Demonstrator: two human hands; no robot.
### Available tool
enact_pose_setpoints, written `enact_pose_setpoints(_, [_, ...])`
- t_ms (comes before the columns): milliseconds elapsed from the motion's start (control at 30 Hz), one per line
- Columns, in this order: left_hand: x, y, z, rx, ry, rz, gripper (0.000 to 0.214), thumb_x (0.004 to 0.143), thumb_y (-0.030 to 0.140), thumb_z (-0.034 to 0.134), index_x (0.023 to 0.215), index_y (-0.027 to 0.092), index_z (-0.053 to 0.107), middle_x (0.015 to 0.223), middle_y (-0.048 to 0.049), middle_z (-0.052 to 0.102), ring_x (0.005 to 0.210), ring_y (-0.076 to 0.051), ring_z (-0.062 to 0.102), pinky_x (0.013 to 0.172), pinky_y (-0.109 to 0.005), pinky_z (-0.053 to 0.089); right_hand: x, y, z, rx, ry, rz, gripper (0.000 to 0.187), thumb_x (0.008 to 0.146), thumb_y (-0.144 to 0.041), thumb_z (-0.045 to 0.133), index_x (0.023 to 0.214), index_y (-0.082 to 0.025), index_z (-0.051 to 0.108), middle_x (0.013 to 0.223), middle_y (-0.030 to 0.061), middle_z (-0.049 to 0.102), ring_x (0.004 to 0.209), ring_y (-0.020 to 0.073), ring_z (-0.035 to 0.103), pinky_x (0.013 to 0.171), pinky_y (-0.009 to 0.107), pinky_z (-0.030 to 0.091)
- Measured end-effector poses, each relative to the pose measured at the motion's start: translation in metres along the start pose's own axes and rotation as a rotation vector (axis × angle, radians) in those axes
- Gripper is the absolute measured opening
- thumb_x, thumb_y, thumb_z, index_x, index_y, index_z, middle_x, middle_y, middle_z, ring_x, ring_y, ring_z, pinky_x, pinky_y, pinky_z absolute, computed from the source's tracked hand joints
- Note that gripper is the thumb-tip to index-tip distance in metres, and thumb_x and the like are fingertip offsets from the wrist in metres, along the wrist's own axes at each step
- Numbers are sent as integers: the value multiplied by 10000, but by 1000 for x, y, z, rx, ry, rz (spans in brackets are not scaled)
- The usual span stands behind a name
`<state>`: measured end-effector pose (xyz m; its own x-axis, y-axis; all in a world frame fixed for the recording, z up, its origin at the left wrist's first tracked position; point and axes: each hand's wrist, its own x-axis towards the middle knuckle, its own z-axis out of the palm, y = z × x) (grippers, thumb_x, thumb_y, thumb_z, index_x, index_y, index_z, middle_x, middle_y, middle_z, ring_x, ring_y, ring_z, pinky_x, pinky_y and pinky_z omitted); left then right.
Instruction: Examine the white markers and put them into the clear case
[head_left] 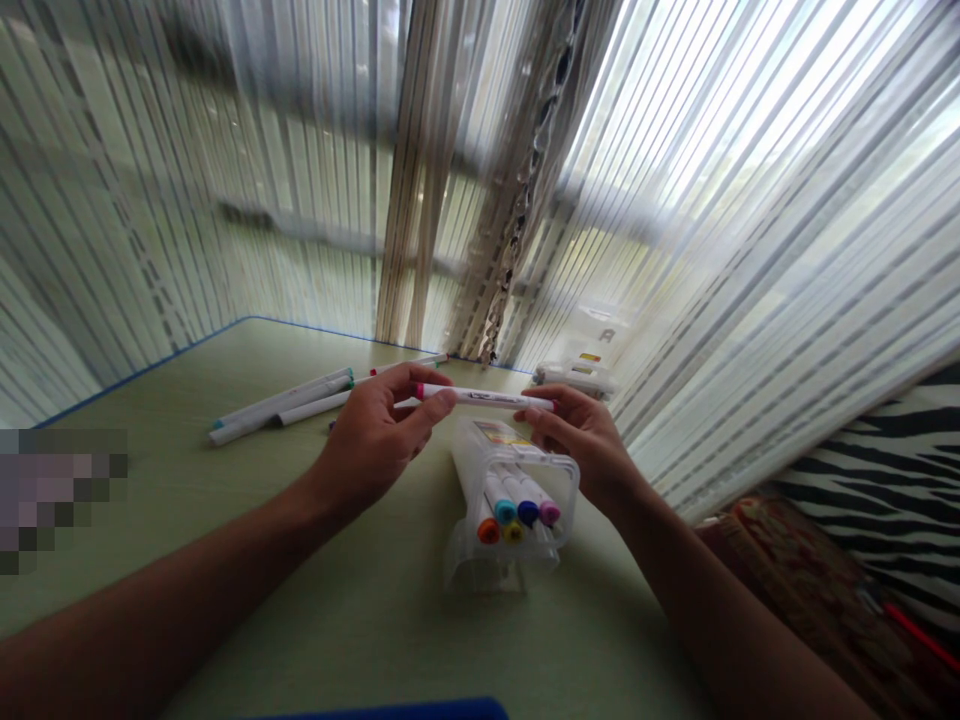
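Observation:
A white marker with a pink end (487, 398) is held level between my two hands, above a clear plastic case. My left hand (386, 420) pinches the pink end. The other end sits in the fingers of my right hand (577, 430). Just below, the clear case (574, 490) lies on its side with its open end toward me. Inside it are several markers (517, 500), with orange, yellow, light blue, dark blue and pink ends showing. More loose white markers (285, 405) lie on the table to the left, some partly hidden behind my left hand.
The pale green table (300, 560) has a blue edge. Another clear case (581, 375) stands at the back, near striped string curtains (315, 180). At the right are zebra-striped fabric (892, 480) and a reddish patterned cloth (795, 570). A blue object (420, 710) shows at the bottom.

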<state>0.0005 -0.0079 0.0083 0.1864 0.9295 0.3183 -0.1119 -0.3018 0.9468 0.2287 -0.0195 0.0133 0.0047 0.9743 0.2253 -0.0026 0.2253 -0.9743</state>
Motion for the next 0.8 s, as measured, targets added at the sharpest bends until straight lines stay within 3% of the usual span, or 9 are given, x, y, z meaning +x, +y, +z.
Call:
enact_pose_setpoints(133, [-4, 6, 2, -10, 23, 15, 271, 802, 366, 762, 941, 154, 664, 582, 47, 547, 437, -66, 437, 405, -189, 339, 0, 1, 0, 9, -17, 29, 295, 642, -343, 906, 863, -207, 764, 627, -22, 651, 482, 84, 517, 464, 229, 410])
enact_pose_setpoints(333, [-14, 12, 6, 97, 30, 115, 262, 806, 365, 760, 955, 160, 691, 724, -36, 684, 587, -134, 616, 469, -208, 434, 0, 5, -2, -6, -28, 71, 329, 634, -343, 919, 903, -213, 781, 742, 7, 697, 556, 103, 580, 495, 235, 427])
enact_pose_setpoints(533, [-20, 16, 7, 260, 55, 231, 218, 803, 366, 760, 917, 182, 733, 712, -23, 683, 555, -115, 572, 498, -221, 462, -1, 7, -3, -32, -34, 80, 364, 645, -367, 915, 955, -222, 791, 783, 20, 729, 608, 140, 643, 537, 264, 489])
enact_pose_setpoints(800, [-23, 17, 9, 253, 22, 301, 205, 816, 353, 762, 934, 186, 744, 781, -30, 705, 586, -112, 584, 527, -223, 485, -2, 6, -3, 13, -51, 109, 358, 636, -347, 924, 951, -238, 792, 831, 41, 782, 674, 163, 702, 603, 270, 541])
